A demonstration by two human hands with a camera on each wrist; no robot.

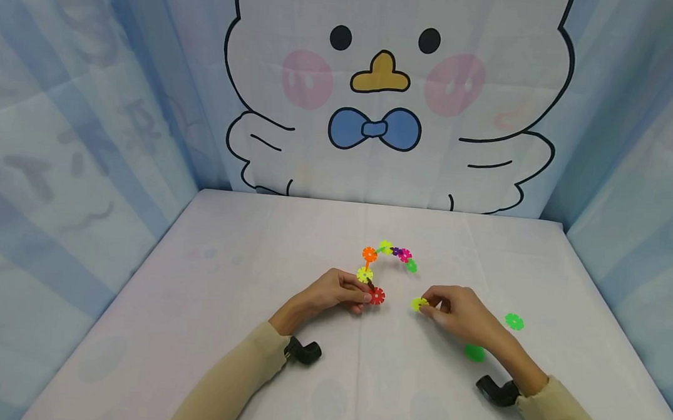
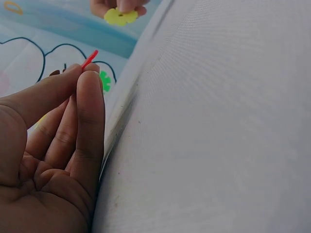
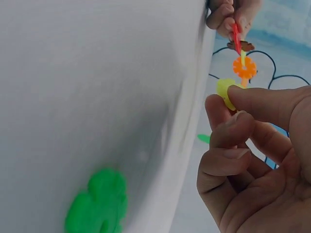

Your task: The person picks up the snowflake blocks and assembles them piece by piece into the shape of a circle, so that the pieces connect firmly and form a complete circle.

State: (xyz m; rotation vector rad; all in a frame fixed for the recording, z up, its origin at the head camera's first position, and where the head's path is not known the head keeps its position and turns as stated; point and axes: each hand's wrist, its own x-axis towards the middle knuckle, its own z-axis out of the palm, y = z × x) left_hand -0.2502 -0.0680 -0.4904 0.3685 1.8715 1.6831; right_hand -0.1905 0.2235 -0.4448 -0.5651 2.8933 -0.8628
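Observation:
My left hand [image 1: 337, 291] pinches a red notched disc [image 1: 376, 296] at the near end of a curved chain of interlocking plastic discs. From there the chain runs through a brown disc [image 3: 241, 46], a yellow disc [image 1: 364, 274] and an orange disc [image 1: 369, 255], then bends right to a green disc [image 1: 412, 265]. To the right, my right hand [image 1: 460, 312] holds a loose yellow disc [image 3: 225, 92] between thumb and fingertip. A gap separates this yellow disc from the red one. My fingers cover part of each held disc.
Two loose green pieces lie on the white table: a green disc [image 1: 514, 322] right of my right hand and a green piece [image 1: 474, 353] below it, partly under the wrist. Behind the table hangs a printed curtain [image 1: 372, 174]. Black camera mounts sit on both wrists.

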